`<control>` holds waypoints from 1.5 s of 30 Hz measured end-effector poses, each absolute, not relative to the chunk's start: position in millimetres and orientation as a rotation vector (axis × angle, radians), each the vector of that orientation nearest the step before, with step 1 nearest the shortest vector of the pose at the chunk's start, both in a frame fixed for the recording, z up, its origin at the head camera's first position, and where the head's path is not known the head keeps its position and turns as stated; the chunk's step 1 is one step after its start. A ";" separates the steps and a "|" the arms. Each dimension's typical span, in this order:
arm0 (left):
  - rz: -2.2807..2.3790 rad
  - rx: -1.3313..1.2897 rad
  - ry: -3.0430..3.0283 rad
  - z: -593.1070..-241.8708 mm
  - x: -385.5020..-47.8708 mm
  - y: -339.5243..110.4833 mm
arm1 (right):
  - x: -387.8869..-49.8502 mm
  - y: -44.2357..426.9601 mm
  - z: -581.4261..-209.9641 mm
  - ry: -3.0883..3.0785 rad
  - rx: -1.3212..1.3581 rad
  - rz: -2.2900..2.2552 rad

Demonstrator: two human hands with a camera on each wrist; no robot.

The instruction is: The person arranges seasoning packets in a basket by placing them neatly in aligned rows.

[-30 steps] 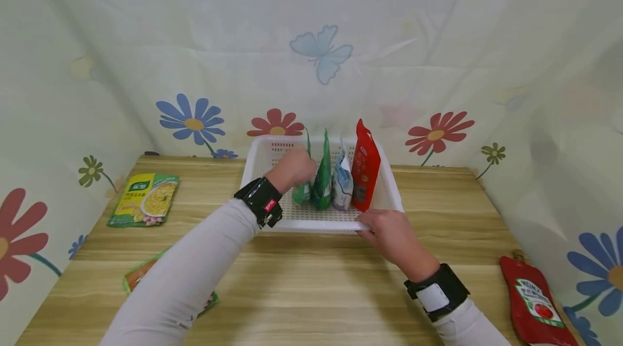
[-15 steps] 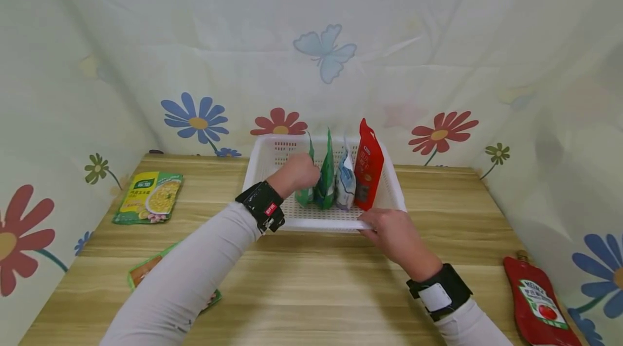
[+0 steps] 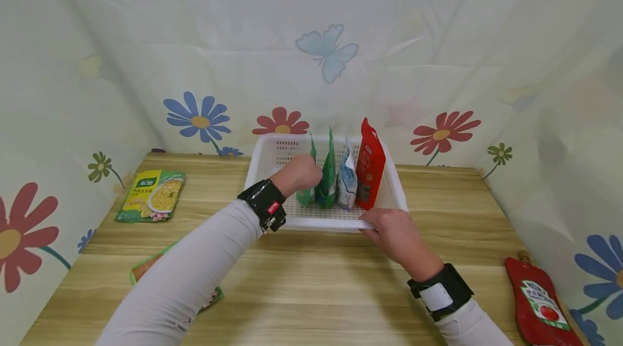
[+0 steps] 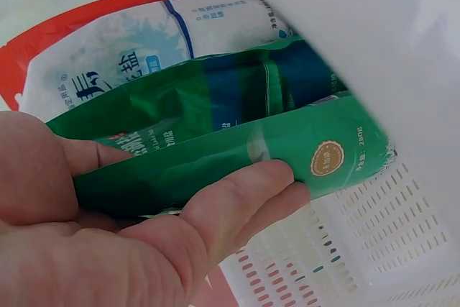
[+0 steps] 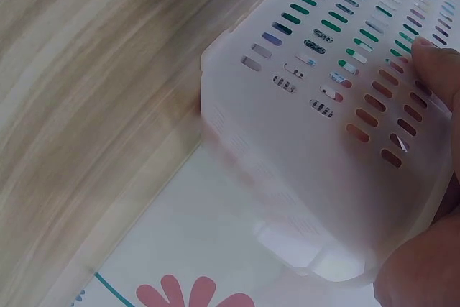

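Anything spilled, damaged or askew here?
No spill or damage that I can see. Only mild oddity: the brown-and-green packet lies at a slant on the table, partly hidden by the left sleeve, while four packets stand in a row in the white basket.

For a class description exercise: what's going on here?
A person's left hand pinches a bright green plastic pouch in a perforated white plastic basket. The right hand grips the basket's near rim. Beside that pouch stand a dark green plastic pouch, a white and blue plastic pouch and a tall red plastic pouch.
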State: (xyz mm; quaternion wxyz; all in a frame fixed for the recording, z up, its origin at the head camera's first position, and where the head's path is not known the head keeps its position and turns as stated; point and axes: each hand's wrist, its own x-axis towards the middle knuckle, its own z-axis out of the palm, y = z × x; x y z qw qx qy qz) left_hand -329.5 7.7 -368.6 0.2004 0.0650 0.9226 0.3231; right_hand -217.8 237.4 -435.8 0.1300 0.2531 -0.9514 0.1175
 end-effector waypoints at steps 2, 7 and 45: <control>0.908 0.175 2.572 -368.7 -329.8 8.2 | -217.7 237.1 -435.8 -2.763 0.733 0.340; 0.916 0.165 2.565 -368.4 -329.7 8.8 | -217.7 236.4 -435.5 -2.767 0.727 0.337; 0.386 0.872 2.924 -378.1 -251.5 -60.8 | -217.6 235.8 -437.0 -2.755 0.720 0.329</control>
